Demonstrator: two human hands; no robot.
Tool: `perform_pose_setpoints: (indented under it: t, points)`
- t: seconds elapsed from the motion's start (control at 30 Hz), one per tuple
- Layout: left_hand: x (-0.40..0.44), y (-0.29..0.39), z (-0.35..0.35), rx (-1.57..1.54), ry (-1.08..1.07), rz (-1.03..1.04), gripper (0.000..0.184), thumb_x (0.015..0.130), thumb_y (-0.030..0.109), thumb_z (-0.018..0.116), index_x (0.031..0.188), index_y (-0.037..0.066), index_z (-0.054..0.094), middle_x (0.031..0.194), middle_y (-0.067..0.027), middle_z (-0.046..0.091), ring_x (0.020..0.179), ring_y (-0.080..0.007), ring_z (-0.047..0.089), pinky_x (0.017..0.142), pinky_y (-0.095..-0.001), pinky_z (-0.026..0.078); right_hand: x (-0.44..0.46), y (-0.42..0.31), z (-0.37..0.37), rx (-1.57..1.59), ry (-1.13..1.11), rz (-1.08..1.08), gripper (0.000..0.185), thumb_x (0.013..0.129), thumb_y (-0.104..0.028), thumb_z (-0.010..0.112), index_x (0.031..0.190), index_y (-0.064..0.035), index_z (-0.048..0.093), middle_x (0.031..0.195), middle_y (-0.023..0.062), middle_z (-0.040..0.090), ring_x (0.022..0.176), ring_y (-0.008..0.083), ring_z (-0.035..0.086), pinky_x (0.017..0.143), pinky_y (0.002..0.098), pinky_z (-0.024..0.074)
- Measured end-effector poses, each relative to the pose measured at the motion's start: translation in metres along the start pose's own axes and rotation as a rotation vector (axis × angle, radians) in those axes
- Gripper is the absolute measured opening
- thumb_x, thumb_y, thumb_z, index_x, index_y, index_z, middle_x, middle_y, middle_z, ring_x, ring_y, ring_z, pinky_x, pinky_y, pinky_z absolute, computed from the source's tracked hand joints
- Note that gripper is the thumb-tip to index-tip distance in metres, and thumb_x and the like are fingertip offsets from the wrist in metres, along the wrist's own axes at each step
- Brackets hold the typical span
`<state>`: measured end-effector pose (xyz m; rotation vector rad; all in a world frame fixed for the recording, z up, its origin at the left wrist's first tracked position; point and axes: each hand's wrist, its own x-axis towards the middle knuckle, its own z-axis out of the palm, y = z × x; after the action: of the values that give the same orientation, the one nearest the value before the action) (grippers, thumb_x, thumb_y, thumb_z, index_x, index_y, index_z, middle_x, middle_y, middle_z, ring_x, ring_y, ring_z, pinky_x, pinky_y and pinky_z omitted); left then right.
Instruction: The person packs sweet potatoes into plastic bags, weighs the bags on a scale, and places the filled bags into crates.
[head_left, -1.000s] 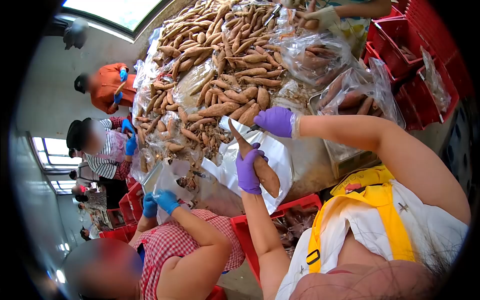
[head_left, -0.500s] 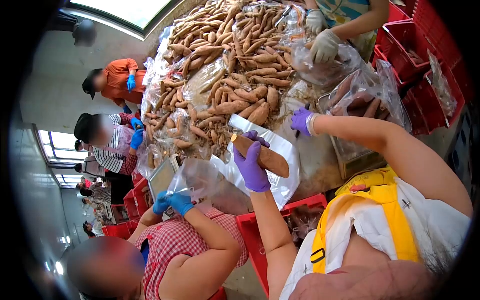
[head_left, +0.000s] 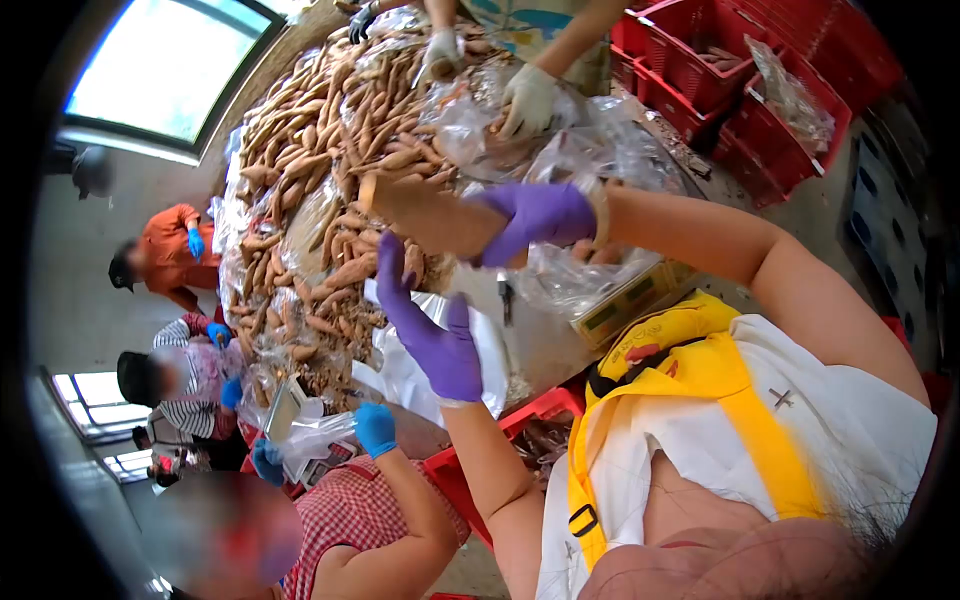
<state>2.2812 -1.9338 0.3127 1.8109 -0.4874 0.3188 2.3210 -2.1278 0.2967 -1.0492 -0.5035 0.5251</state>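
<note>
My right hand (head_left: 545, 222), in a purple glove, is closed around the near end of a large sweet potato (head_left: 425, 215), whose far end has a pale cut face. The potato is raised above the table and slightly blurred. Just below it, my left hand (head_left: 432, 330), also in purple, is open with fingers spread, holding nothing. A white plastic bag (head_left: 480, 335) lies beneath and beside my left hand. A small dark-handled tool (head_left: 505, 297) rests on the table below my right hand.
A big heap of sweet potatoes (head_left: 330, 130) covers the far table. A scale (head_left: 635, 302) stands near clear bags at right. Red crates (head_left: 690, 60) sit at upper right, another crate (head_left: 545, 410) by my body. Co-workers' gloved hands (head_left: 530, 100) are close across the table; another co-worker's blue glove (head_left: 376, 430) is at left.
The sweet potato has passed from my left hand to my right, which has left the dark-handled tool on the table and moved left. My left hand has opened. The view has shifted right.
</note>
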Motion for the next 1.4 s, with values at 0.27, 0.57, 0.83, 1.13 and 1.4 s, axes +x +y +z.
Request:
perform_pose_setpoints:
  t: [0.27, 0.57, 0.83, 1.13, 1.4]
  points:
    - [-0.053, -0.042, 0.068, 0.337, -0.246, -0.680, 0.078, 0.077, 0.018, 0.070, 0.142, 0.004, 0.029, 0.107, -0.0161, 0.059, 0.100, -0.0250, 0.056, 0.091, -0.0358, 0.043, -0.108, -0.022, -0.049, -0.318, 0.144, 0.069, 0.045, 0.075, -0.015, 0.071, 0.116, -0.0042, 0.055, 0.106, 0.0124, 0.062, 0.094, 0.0232, 0.061, 0.082, 0.0357, 0.0489]
    - [-0.025, 0.022, 0.073, -0.462, 0.058, -0.466, 0.045, 0.084, -0.004, 0.053, 0.128, 0.000, 0.049, 0.108, -0.0085, 0.061, 0.090, -0.0135, 0.059, 0.082, -0.0251, 0.047, -0.118, 0.057, -0.125, -1.696, 0.244, -0.260, 0.042, 0.075, -0.020, 0.059, 0.116, -0.0148, 0.057, 0.108, 0.0154, 0.061, 0.100, 0.0345, 0.058, 0.089, 0.0430, 0.0443]
    - [-0.075, 0.027, 0.079, -0.066, 0.110, -0.390, 0.055, 0.092, 0.002, 0.051, 0.143, 0.009, 0.032, 0.102, -0.0060, 0.055, 0.089, -0.0111, 0.052, 0.082, -0.0235, 0.043, -0.189, 0.001, -0.108, -1.497, 0.335, -0.234, 0.057, 0.080, -0.008, 0.062, 0.134, -0.0128, 0.044, 0.130, 0.0100, 0.053, 0.116, 0.0304, 0.051, 0.101, 0.0403, 0.0366]
    - [-0.081, 0.046, 0.074, 0.206, 0.404, -0.151, 0.048, 0.091, 0.001, 0.049, 0.137, 0.005, 0.040, 0.117, -0.0116, 0.054, 0.104, -0.0174, 0.052, 0.094, -0.0301, 0.040, -0.248, -0.004, -0.148, -1.199, 0.949, -0.202, 0.053, 0.089, -0.036, 0.060, 0.128, -0.0025, 0.048, 0.121, 0.0133, 0.057, 0.115, 0.0226, 0.054, 0.096, 0.0330, 0.0411]
    - [-0.030, 0.064, 0.126, 0.972, 0.000, 0.461, 0.042, 0.081, 0.021, 0.064, 0.122, 0.013, 0.058, 0.124, -0.0061, 0.056, 0.120, -0.0280, 0.046, 0.103, -0.0431, 0.029, -0.183, -0.014, -0.145, -1.366, 1.001, 0.171, 0.067, 0.082, -0.057, 0.056, 0.119, -0.0020, 0.053, 0.108, 0.0187, 0.061, 0.100, 0.0318, 0.059, 0.086, 0.0363, 0.0454]
